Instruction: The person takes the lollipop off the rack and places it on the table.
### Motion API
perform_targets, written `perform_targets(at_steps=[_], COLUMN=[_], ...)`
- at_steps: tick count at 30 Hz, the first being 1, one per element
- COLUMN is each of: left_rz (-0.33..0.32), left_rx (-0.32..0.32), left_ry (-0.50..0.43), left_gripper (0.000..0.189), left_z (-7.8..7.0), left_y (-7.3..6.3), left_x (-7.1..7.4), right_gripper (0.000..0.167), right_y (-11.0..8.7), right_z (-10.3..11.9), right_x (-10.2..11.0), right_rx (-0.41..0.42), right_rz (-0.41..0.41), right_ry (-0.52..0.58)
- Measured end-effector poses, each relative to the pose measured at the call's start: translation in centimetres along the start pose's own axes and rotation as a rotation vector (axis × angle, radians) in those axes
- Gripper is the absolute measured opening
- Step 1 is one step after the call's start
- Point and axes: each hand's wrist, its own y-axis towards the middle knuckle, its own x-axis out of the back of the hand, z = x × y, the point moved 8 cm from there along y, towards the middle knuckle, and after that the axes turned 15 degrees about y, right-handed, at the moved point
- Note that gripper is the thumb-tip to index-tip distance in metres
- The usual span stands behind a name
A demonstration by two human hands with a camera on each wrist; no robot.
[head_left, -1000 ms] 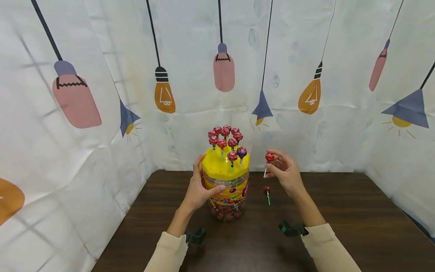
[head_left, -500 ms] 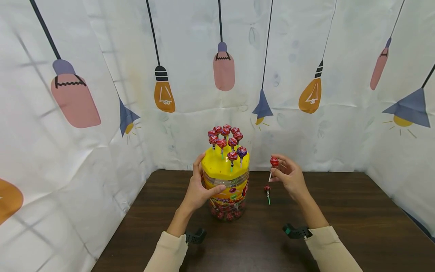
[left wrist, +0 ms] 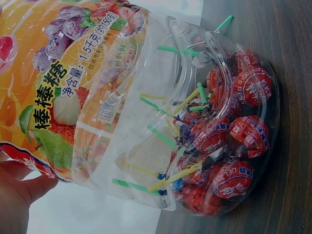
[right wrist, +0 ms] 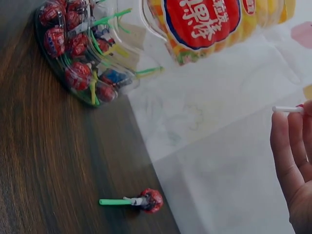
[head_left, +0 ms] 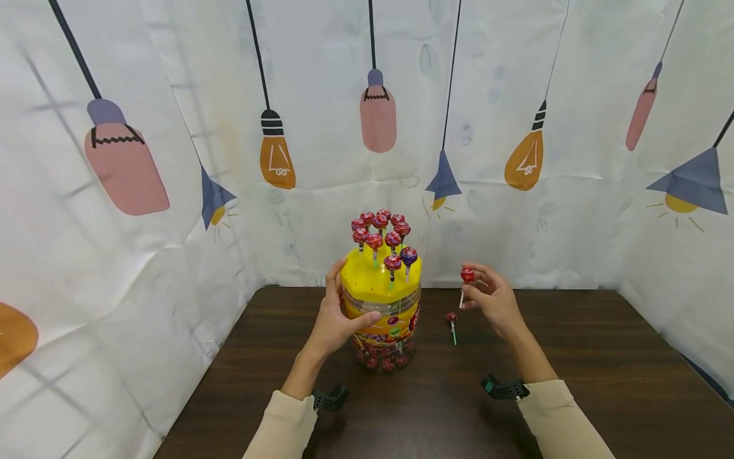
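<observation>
In the head view a clear plastic jar (head_left: 390, 331) with a yellow lid (head_left: 361, 280) stands on the table. Several wrapped lollipops, such as a purple lollipop (head_left: 409, 255), stick upright out of the lid. My left hand (head_left: 335, 325) grips the jar around its upper side, thumb across the front. To the right of the jar, my right hand (head_left: 494, 303) pinches a red lollipop (head_left: 467, 275) above the table, its white stick (right wrist: 286, 109) pointing down in the head view. The left wrist view shows red-wrapped lollipops (left wrist: 248, 136) inside the jar's bottom.
A loose red lollipop (head_left: 452, 317) with a green stick lies on the dark wooden table (head_left: 424, 414), between the jar and my right hand. Behind the table hangs a white backdrop (head_left: 332, 83) printed with lamps.
My right hand has moved right and slightly down with the red lollipop, away from the jar. The left hand and the jar stay in place.
</observation>
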Motion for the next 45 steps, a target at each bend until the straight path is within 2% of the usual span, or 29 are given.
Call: perform_targets(at_steps=[6, 10, 15, 23, 29, 35, 45], left_rz=[0.002, 0.0, 0.003, 0.006, -0.001, -0.01, -0.011], left_rx=[-0.009, -0.007, 0.0, 0.005, -0.009, -0.029, -0.006], left_ry=[-0.006, -0.003, 0.0, -0.002, -0.003, -0.005, 0.006], left_gripper=[0.109, 0.109, 0.109, 0.109, 0.109, 0.109, 0.108], left_z=[-0.1, 0.1, 0.3, 0.2, 0.1, -0.1, 0.0], left_y=[0.1, 0.1, 0.1, 0.1, 0.0, 0.0, 0.0], left_x=[0.0, 0.0, -0.1, -0.1, -0.1, 0.0, 0.0], right_gripper=[0.042, 0.042, 0.043, 0.044, 0.042, 0.043, 0.049], right_y=[0.2, 0.1, -0.2, -0.5, -0.7, -1.1, -1.5], right_z=[-0.5, -1.2, -2.7, -5.0, -6.4, -7.4, -8.7], right_x=[1.2, 2.1, 3.3, 4.6, 5.2, 5.7, 5.5], right_rx=[-0.027, -0.063, -0.132, -0.223, -0.265, -0.31, -0.354], right_rz=[-0.027, -0.031, 0.001, 0.053, 0.071, 0.079, 0.122], right_ry=[-0.002, -0.041, -0.102, -0.134, -0.147, -0.208, -0.248])
